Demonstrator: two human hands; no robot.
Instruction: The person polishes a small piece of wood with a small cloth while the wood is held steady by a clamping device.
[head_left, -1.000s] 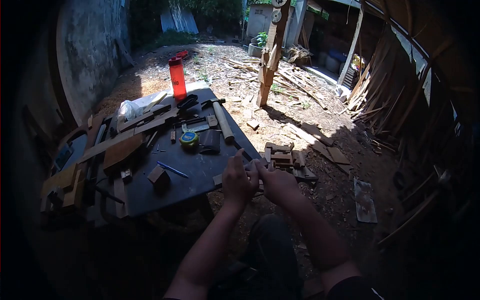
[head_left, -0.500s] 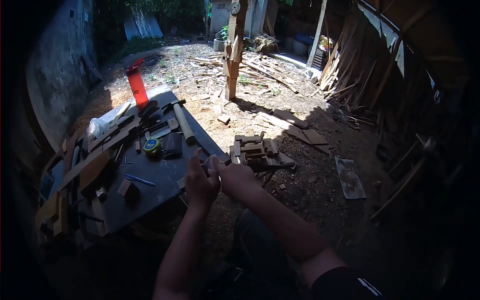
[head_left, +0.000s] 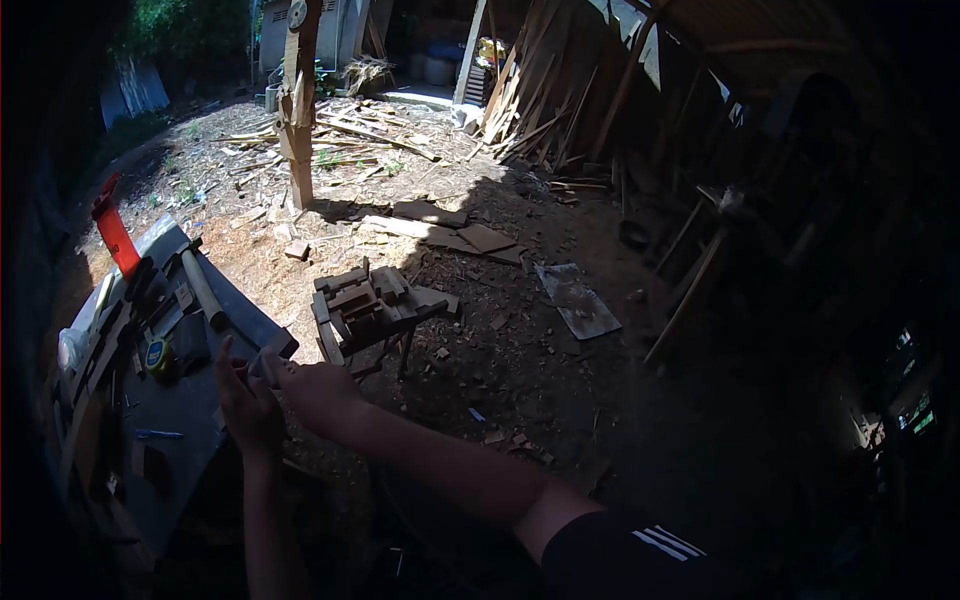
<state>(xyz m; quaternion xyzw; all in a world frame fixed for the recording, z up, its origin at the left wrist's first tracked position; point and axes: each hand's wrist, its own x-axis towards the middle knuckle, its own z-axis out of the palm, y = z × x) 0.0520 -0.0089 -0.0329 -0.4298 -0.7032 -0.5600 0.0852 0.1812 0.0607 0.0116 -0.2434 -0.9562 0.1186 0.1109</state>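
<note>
My left hand (head_left: 248,400) and my right hand (head_left: 315,390) meet at the right edge of the dark worktable (head_left: 190,400). Between their fingers is a small greyish piece (head_left: 264,366), mostly covered and too dim to name. Both hands have their fingers closed around it. Beyond them on the table lie a hammer (head_left: 203,288) with a pale handle and a yellow-and-blue tape measure (head_left: 158,357). A blue pen (head_left: 160,434) rests to the left of my left hand.
A small stand with stacked wood blocks (head_left: 352,300) is just beyond my right hand. A red bottle (head_left: 117,235) stands at the table's far end. A wooden post (head_left: 298,120) rises ahead; a pale board (head_left: 578,302) lies on the ground.
The view has swung right, so the table, stand and post sit further left in it. My hands remain together around the small piece.
</note>
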